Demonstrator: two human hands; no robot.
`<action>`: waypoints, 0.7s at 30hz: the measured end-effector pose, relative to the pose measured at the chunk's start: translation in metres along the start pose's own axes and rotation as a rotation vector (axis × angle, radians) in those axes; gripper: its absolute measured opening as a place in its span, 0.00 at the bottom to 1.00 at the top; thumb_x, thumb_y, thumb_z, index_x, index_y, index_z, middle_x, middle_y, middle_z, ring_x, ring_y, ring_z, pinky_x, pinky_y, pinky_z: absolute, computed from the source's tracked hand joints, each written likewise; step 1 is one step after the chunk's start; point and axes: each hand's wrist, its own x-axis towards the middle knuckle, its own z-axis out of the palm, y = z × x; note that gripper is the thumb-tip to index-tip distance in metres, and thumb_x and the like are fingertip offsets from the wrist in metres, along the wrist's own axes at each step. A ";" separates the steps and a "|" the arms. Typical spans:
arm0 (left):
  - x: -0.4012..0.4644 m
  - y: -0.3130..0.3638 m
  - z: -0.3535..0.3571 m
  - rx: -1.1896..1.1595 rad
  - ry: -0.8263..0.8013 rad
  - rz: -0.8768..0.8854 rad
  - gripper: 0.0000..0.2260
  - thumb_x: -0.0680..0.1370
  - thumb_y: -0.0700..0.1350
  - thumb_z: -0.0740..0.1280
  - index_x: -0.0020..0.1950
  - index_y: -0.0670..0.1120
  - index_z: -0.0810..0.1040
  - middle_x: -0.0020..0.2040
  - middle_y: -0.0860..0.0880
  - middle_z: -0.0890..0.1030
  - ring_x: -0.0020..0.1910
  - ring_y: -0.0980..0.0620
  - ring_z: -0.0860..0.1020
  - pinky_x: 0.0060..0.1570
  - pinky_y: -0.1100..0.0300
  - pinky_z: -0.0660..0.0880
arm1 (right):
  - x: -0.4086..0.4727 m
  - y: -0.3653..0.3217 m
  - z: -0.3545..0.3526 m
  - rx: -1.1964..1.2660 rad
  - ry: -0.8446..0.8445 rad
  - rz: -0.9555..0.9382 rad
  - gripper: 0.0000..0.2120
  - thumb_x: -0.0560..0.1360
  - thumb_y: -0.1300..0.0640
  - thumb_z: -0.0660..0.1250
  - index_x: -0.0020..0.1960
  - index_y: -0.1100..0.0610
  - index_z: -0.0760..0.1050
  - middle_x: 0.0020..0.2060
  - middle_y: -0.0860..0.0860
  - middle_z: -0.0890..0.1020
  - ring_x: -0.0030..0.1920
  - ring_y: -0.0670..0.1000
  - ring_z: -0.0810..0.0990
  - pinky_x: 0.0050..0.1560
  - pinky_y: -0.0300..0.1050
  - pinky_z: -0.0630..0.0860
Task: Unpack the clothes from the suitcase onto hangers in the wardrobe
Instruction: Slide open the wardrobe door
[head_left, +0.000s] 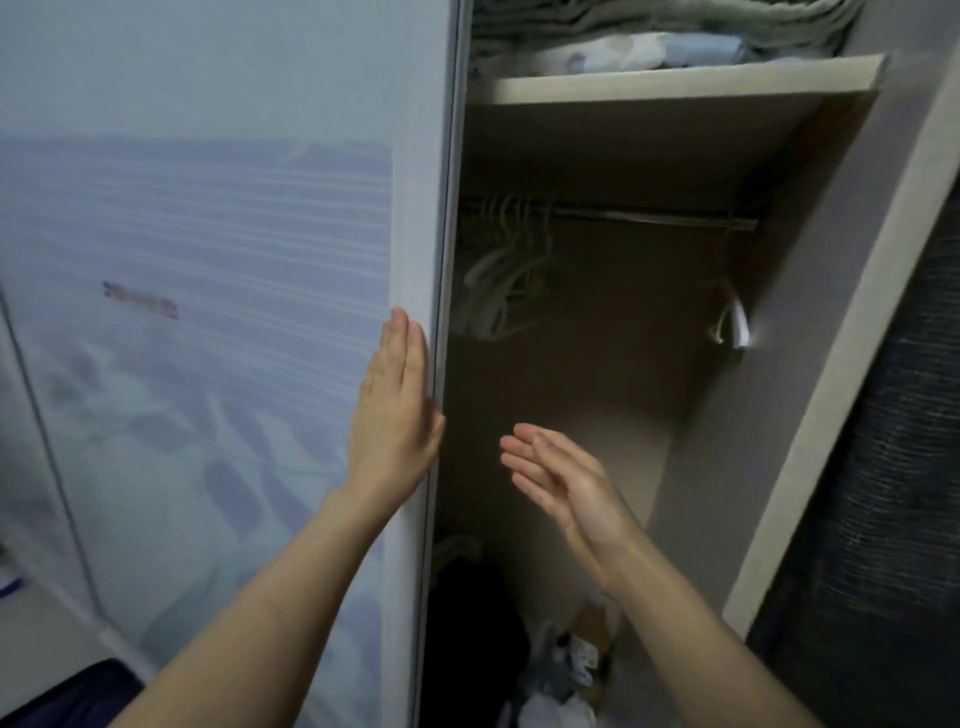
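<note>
The wardrobe's sliding door (218, 322), pale blue with a printed pattern, stands to the left of the open compartment. My left hand (397, 410) presses flat against the door's right edge, fingers straight. My right hand (561, 488) hovers in front of the opening with straight fingers and holds nothing. Inside, a metal rail (649, 218) carries several empty pale hangers (501, 280) bunched at its left end and one more hanger (730, 322) at the right end. No suitcase is in view.
A shelf (675, 83) above the rail holds folded blankets and linen (649, 31). Mixed clothes and small items (561, 675) lie on the wardrobe floor. The wardrobe's right side panel (841, 364) borders a dark textured fabric (893, 467).
</note>
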 end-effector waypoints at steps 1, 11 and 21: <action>0.001 -0.010 -0.002 0.015 -0.006 -0.014 0.37 0.70 0.32 0.66 0.74 0.35 0.51 0.75 0.36 0.53 0.75 0.43 0.51 0.72 0.50 0.55 | 0.005 0.003 0.006 0.006 -0.009 0.011 0.11 0.79 0.55 0.57 0.60 0.53 0.72 0.58 0.52 0.78 0.60 0.49 0.76 0.66 0.45 0.69; 0.021 -0.109 -0.020 -0.037 -0.051 -0.061 0.36 0.71 0.31 0.63 0.75 0.36 0.49 0.76 0.39 0.49 0.74 0.47 0.48 0.66 0.49 0.65 | 0.052 0.025 0.089 0.054 0.040 0.013 0.12 0.79 0.54 0.58 0.60 0.55 0.72 0.57 0.53 0.79 0.59 0.49 0.78 0.65 0.46 0.70; 0.040 -0.214 -0.030 -0.042 -0.071 -0.057 0.37 0.69 0.29 0.64 0.74 0.34 0.51 0.75 0.36 0.51 0.73 0.42 0.49 0.68 0.50 0.57 | 0.114 0.029 0.174 0.150 0.094 -0.011 0.13 0.79 0.58 0.57 0.61 0.60 0.72 0.57 0.57 0.79 0.58 0.52 0.78 0.62 0.45 0.72</action>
